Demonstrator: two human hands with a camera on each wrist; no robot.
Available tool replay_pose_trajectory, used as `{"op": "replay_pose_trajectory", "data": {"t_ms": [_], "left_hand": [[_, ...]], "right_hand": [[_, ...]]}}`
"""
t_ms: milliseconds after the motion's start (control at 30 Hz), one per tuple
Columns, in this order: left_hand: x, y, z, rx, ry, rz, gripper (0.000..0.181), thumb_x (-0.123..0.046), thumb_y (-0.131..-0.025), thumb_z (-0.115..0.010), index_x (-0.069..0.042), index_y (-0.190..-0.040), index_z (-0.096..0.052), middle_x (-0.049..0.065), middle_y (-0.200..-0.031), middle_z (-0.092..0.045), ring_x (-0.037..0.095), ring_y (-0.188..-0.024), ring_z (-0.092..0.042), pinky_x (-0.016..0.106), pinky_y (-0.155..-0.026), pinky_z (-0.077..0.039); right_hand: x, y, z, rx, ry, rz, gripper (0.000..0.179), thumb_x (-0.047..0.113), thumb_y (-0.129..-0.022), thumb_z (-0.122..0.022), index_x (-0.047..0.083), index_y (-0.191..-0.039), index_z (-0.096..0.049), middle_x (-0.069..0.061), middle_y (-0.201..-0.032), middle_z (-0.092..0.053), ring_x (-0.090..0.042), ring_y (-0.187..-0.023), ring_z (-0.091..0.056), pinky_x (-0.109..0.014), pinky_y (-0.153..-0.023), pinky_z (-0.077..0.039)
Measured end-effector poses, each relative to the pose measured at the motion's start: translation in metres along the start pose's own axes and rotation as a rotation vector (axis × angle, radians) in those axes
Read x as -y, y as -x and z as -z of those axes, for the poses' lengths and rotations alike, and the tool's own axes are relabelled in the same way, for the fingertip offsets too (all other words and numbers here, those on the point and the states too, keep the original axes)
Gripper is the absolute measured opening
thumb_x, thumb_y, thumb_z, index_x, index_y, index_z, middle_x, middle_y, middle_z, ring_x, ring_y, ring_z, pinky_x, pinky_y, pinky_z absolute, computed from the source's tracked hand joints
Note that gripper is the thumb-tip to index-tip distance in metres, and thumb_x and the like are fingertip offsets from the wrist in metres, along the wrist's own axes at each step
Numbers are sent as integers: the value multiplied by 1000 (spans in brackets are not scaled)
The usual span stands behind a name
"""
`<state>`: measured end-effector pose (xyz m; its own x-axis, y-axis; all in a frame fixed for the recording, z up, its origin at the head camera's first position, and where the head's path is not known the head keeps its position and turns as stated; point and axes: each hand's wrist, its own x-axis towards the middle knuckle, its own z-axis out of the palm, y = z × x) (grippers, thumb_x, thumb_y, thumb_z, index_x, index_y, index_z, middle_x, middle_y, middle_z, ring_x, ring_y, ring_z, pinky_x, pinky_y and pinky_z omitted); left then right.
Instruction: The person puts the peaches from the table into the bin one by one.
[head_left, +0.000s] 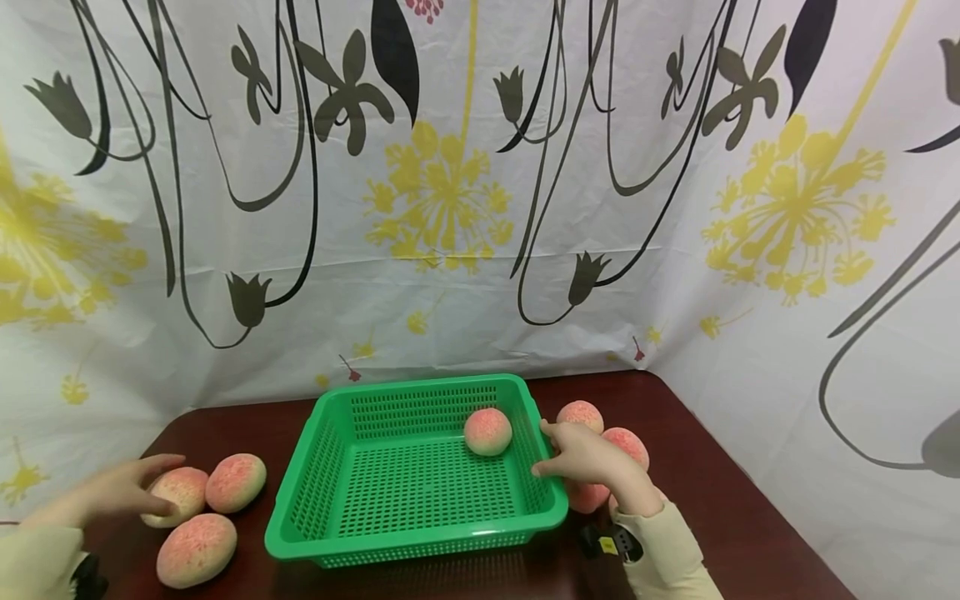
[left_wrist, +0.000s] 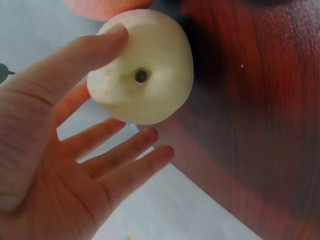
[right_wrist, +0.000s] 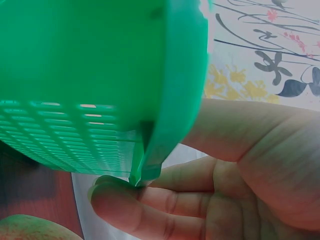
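At the far left my left hand (head_left: 123,492) holds a pink-and-cream peach (head_left: 186,490), thumb on one side and fingers on the other. In the left wrist view this peach (left_wrist: 150,65) turns its pale, holed end to the camera; the thumb lies across it, the forefinger runs partly hidden behind it. Two more peaches (head_left: 236,482) lie close by. My right hand (head_left: 588,458) grips the right rim of a green plastic basket (head_left: 408,540). Seen from the right wrist, the rim (right_wrist: 182,75) passes between thumb and fingers. One peach (head_left: 488,432) sits inside the basket toward the right.
Several peaches (head_left: 580,414) lie right of the basket, partly hidden by the right hand and forearm. Everything stands on a dark red-brown table (head_left: 720,508). A white patterned cloth (head_left: 450,317) hangs behind and along the sides.
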<state>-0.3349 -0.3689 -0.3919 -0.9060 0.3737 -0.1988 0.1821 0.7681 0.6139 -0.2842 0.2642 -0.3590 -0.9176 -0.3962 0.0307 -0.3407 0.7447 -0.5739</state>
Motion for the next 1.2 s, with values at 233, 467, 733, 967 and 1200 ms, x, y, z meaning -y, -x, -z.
{"op": "replay_pose_trajectory", "data": {"t_ms": [233,467,733,967,1200], "left_hand": [[0,-4,-2,20,14,-15,72,-17,-88,-71,23,-135,-33,46,-129,-39,59,-116,-42,48,-80,-47],[3,-7,-8,-14,-23,-45,73,-16,-86,-73,24,-132,-33,46,-126,-41,56,-114,-45,49,-79,-47],[8,-10,-14,-49,-63,-43,76,-19,-84,-75,23,-132,-33,43,-126,-44,49,-113,-48,48,-79,-47],[12,-10,-19,-99,-135,-58,76,-17,-80,-77,22,-129,-35,38,-119,-51,42,-106,-53,39,-74,-48],[19,-12,-22,-138,-165,-78,71,-14,-75,-78,20,-124,-40,28,-110,-58,17,-94,-56,27,-67,-46]], "right_hand": [[1,0,0,-2,-1,1,77,18,-83,-77,-17,-139,-38,1,-62,-54,-9,-52,-48,-25,-53,-41],[3,-1,1,1,9,10,75,17,-83,-77,-18,-138,-39,2,-64,-55,-9,-54,-49,-26,-55,-41],[3,-1,0,3,6,4,75,17,-83,-77,-17,-138,-39,2,-62,-53,-9,-53,-48,-26,-56,-42],[2,0,0,-1,10,-6,76,17,-83,-78,-17,-138,-39,2,-61,-51,-9,-53,-47,-26,-55,-40],[2,0,1,0,10,-4,75,17,-83,-77,-18,-138,-39,1,-62,-53,-9,-54,-47,-26,-56,-41]]}}
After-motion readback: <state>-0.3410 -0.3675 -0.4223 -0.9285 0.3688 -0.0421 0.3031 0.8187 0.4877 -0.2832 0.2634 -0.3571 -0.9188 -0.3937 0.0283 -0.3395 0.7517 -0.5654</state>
